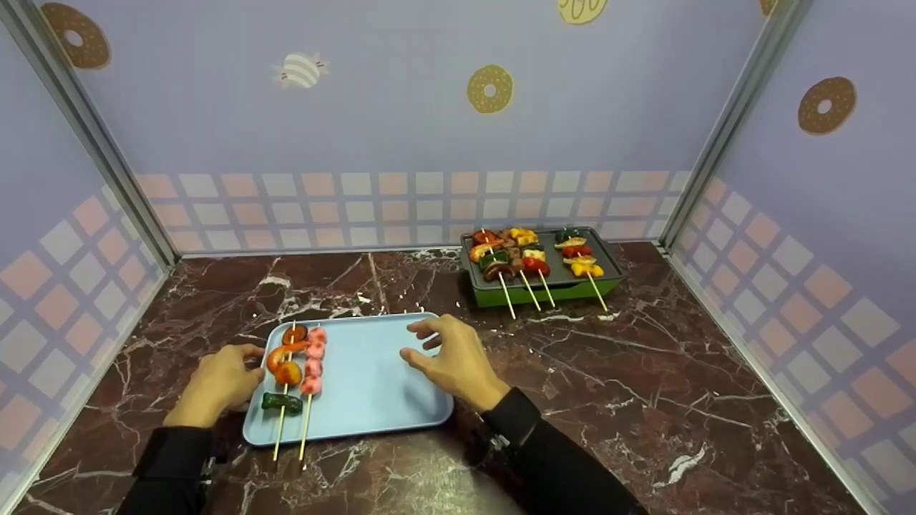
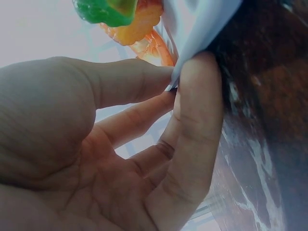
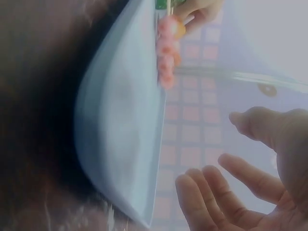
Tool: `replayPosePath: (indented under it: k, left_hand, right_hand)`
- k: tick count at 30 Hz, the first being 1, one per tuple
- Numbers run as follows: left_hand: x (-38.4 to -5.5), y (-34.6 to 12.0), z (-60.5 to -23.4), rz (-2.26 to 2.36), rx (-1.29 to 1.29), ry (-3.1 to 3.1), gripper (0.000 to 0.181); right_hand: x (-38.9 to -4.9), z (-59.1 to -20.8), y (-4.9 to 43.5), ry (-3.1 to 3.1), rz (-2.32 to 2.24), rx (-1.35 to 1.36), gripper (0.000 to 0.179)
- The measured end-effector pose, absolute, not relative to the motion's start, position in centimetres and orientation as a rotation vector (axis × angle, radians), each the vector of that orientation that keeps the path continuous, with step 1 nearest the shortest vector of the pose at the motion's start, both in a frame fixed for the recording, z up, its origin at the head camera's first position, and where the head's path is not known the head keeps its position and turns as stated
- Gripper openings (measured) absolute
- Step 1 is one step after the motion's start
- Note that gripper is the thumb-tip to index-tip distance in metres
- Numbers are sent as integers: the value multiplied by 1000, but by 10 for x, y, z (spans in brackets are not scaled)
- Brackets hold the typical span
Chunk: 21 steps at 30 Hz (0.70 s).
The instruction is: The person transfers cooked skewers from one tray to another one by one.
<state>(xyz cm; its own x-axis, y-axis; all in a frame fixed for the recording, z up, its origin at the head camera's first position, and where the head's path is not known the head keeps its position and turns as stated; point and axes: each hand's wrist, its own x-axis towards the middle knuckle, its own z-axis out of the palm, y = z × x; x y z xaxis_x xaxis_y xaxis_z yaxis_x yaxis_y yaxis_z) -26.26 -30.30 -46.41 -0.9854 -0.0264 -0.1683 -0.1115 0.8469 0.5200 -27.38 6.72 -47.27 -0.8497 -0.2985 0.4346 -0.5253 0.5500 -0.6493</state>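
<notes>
A light blue tray (image 1: 372,390) lies on the marble counter in front of me. Two skewers rest on its left part: one with shrimp and green pepper (image 1: 285,372), one with pink pieces (image 1: 313,361). My left hand (image 1: 247,366) grips the tray's left rim. In the left wrist view the thumb and fingers (image 2: 130,79) pinch the tray's edge (image 2: 204,29), right below the shrimp skewer (image 2: 137,21). My right hand (image 1: 424,343) hovers over the tray's right side with fingers spread and holds nothing. In the right wrist view its fingers (image 3: 240,173) stay apart from the tray (image 3: 120,120).
A green electric grill (image 1: 547,286) with a dark plate stands at the back right, carrying several vegetable and meat skewers whose sticks poke over its front. Patterned walls enclose the counter (image 1: 644,400) on three sides.
</notes>
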Motion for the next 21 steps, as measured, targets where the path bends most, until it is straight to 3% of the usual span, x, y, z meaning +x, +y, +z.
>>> replayPosePath:
  k: [21]
  left_hand:
    - [-261, -304, -466, 851, -109, 2887, 44]
  right_hand:
    - [-293, -458, 111, -2494, 993, 405, 42]
